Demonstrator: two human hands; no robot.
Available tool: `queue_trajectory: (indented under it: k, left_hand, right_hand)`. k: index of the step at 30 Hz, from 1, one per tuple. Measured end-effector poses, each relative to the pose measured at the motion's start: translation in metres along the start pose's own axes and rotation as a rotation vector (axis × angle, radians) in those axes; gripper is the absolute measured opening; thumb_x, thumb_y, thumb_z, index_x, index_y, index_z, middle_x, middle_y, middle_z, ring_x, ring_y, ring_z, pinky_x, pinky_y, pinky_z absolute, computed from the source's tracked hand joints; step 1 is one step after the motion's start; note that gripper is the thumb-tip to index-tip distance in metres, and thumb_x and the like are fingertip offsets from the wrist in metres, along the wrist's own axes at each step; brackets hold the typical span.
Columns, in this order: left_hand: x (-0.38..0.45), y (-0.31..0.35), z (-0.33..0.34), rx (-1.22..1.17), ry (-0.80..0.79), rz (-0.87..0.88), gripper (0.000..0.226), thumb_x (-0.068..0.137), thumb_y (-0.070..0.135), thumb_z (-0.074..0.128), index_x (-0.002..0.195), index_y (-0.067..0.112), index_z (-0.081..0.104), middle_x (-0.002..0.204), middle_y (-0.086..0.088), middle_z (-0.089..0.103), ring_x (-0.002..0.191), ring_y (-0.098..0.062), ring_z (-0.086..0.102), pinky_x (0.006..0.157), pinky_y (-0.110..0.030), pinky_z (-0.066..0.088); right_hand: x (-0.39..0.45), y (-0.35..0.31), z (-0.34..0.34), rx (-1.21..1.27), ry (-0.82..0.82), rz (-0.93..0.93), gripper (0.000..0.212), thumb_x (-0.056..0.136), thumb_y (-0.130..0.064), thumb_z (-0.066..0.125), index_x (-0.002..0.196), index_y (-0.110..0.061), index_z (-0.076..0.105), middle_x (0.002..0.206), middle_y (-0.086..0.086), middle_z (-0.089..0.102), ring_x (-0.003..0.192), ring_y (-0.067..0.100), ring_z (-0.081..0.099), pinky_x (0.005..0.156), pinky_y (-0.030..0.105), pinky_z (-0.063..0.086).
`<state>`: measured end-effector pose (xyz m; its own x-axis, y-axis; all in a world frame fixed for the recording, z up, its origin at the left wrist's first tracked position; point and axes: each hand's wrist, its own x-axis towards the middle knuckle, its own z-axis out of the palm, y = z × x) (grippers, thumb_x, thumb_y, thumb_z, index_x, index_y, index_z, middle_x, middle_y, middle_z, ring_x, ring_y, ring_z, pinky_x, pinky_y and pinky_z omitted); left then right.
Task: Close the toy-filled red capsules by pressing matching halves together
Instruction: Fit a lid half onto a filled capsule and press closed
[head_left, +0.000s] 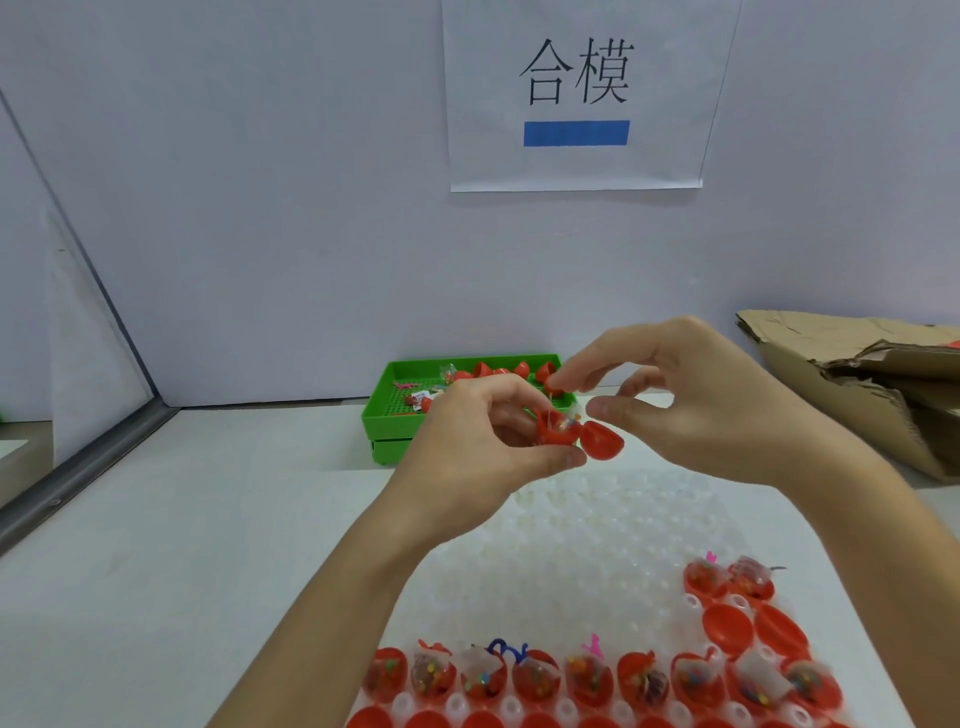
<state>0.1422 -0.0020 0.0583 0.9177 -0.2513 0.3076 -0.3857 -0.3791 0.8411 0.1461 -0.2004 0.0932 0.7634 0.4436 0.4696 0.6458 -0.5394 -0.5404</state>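
Above the white table (182, 519), in mid-air between both hands, an open red plastic capsule (574, 436) is held: one half is filled with a small wrapped toy, and the empty half hangs beside it on the right, the two touching at their rims. The filled half is pinched by the curled fingers and thumb of the left hand (483, 441). The right hand (691, 395) is raised just beside it, index finger and thumb extended toward the capsule; whether they touch it cannot be told. Below, a clear dimpled plastic tray (582, 530) carries a row of toy-filled red halves (587, 680) at the near edge, with empty red halves (727, 626) to the right. Behind the hands, a green plastic basket (384, 415) with more red halves is partly hidden. A torn brown cardboard box (857, 384) lies at far right, and a white paper sign (576, 93) is fixed to the wall.
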Motion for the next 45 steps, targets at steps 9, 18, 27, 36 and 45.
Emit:
queue_trajectory:
  k: [9, 18, 27, 36, 45]
  left_hand:
    - [0.0, 0.001, 0.0, -0.001, -0.004, 0.009, 0.026, 0.071, 0.025, 0.088, 0.091, 0.024, 0.072, 0.079, 0.011, 0.076, 0.073, -0.003, 0.071, 0.066, -0.014, 0.054]
    - [0.0, 0.002, 0.001, 0.014, -0.007, 0.0, 0.026, 0.071, 0.026, 0.088, 0.091, 0.024, 0.072, 0.079, 0.011, 0.075, 0.073, -0.003, 0.07, 0.067, -0.014, 0.054]
    - [-0.001, 0.003, 0.003, 0.039, -0.021, 0.032, 0.026, 0.071, 0.026, 0.088, 0.09, 0.028, 0.07, 0.081, 0.012, 0.075, 0.075, -0.004, 0.07, 0.072, -0.016, 0.055]
    - [-0.001, 0.002, 0.002, 0.005, -0.02, 0.027, 0.027, 0.072, 0.022, 0.088, 0.092, 0.025, 0.071, 0.082, 0.008, 0.076, 0.077, -0.006, 0.072, 0.076, -0.022, 0.057]
    - [0.0, 0.003, 0.0, -0.08, 0.155, 0.018, 0.024, 0.073, 0.022, 0.087, 0.091, 0.021, 0.071, 0.08, 0.009, 0.076, 0.076, -0.001, 0.07, 0.069, -0.012, 0.052]
  right_hand:
    - [-0.001, -0.006, 0.001, -0.008, -0.037, 0.004, 0.043, 0.087, 0.001, 0.052, 0.086, -0.035, 0.076, 0.102, -0.011, 0.069, 0.105, 0.009, 0.062, 0.083, 0.03, 0.054]
    - [0.0, -0.004, 0.001, -0.005, -0.023, 0.016, 0.038, 0.091, -0.002, 0.055, 0.09, -0.034, 0.076, 0.098, -0.016, 0.071, 0.103, 0.004, 0.064, 0.082, 0.033, 0.055]
    - [0.003, 0.001, 0.007, 0.047, 0.011, -0.019, 0.018, 0.087, -0.013, 0.074, 0.087, -0.03, 0.077, 0.087, -0.014, 0.073, 0.089, 0.008, 0.068, 0.076, 0.025, 0.055]
    - [0.005, 0.0, 0.012, 0.086, 0.073, -0.01, 0.018, 0.093, -0.02, 0.067, 0.098, -0.035, 0.076, 0.092, -0.014, 0.074, 0.09, 0.006, 0.069, 0.073, 0.027, 0.057]
    - [-0.001, 0.015, -0.008, 0.329, -0.199, 0.439, 0.056, 0.083, -0.06, 0.045, 0.118, -0.023, 0.066, 0.103, -0.003, 0.077, 0.094, 0.014, 0.074, 0.082, 0.037, 0.062]
